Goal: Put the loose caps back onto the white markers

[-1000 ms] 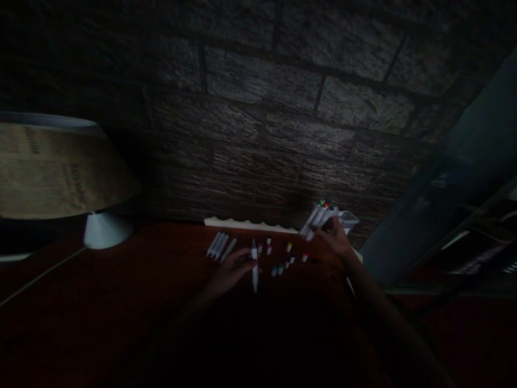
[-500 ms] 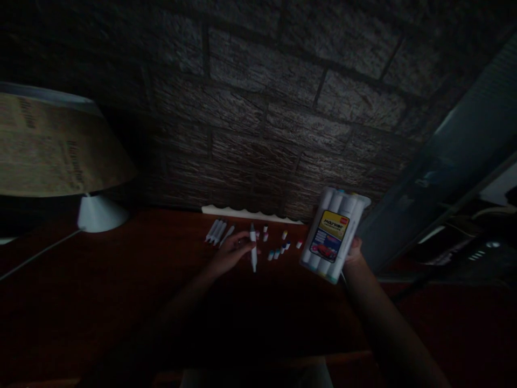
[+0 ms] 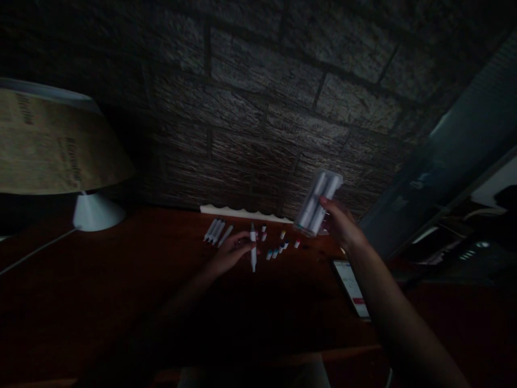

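Observation:
In dim light, my right hand (image 3: 342,225) is closed around a clear pack of white markers (image 3: 317,203), held up in the air near the brick wall. My left hand (image 3: 232,253) rests on the dark red table (image 3: 121,280) and grips one white marker (image 3: 253,254) that stands nearly upright. Just behind it lie three uncapped white markers (image 3: 217,231) side by side. Several small coloured caps (image 3: 278,247) are scattered on the table between my two hands.
A lamp with a beige shade (image 3: 52,145) and white base (image 3: 97,211) stands at the left, its cord trailing forward. A white scalloped strip (image 3: 242,213) runs along the wall's foot. A phone or card (image 3: 350,288) lies under my right forearm. Shelving stands at right.
My right hand turned the marker pack, so its label no longer faces me, and lifted it a little toward the wall. The flat item under my forearm came into view. My left hand stayed put.

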Demonstrator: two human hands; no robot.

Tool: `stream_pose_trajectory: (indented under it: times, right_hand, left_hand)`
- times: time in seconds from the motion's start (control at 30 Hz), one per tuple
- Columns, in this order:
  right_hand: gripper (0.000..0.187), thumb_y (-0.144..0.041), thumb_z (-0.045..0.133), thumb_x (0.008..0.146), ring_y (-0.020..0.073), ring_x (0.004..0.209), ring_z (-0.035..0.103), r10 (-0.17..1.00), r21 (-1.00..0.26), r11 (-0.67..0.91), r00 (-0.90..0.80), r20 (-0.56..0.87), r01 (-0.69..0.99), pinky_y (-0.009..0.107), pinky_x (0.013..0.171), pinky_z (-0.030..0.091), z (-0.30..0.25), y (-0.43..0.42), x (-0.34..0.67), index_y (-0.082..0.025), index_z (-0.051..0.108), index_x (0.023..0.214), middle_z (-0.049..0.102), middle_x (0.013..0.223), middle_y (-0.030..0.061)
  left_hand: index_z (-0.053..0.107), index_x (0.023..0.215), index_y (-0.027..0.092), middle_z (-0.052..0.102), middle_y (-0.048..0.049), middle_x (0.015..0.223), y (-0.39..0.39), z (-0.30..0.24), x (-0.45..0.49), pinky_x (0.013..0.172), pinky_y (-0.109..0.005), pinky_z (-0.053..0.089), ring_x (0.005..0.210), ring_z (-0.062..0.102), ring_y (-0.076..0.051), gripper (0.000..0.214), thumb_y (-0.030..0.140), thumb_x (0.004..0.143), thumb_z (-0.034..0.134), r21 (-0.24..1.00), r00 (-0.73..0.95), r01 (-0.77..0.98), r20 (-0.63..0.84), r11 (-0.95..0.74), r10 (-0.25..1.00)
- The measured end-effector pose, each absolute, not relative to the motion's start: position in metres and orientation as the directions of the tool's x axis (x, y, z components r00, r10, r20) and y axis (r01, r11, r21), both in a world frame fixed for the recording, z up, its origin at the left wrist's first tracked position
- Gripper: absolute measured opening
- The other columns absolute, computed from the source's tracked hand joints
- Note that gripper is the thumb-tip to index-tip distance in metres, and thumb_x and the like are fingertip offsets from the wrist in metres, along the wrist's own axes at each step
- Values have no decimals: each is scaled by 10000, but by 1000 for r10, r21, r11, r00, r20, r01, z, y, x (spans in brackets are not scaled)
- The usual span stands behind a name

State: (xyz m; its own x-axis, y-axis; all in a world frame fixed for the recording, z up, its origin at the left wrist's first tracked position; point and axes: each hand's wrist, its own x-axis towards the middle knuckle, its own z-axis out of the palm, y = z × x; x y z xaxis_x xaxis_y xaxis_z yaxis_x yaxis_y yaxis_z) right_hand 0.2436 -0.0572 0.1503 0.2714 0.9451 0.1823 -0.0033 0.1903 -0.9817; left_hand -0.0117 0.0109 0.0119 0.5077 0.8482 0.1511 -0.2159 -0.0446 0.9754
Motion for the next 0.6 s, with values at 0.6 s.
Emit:
stream_pose_trajectory:
  times: [0.6]
  right_hand:
    - [512,-535,735,664,182,681,662,938,-903,192,199,284,384,263,506,522,116,-16,166,-152,631,986,705,828,64]
  left_hand:
    - [654,750,142,659,5,664,6,22,-3,533,-240,500,549,607,-125,409,470,584,834,805,294,-554,-48,212,954]
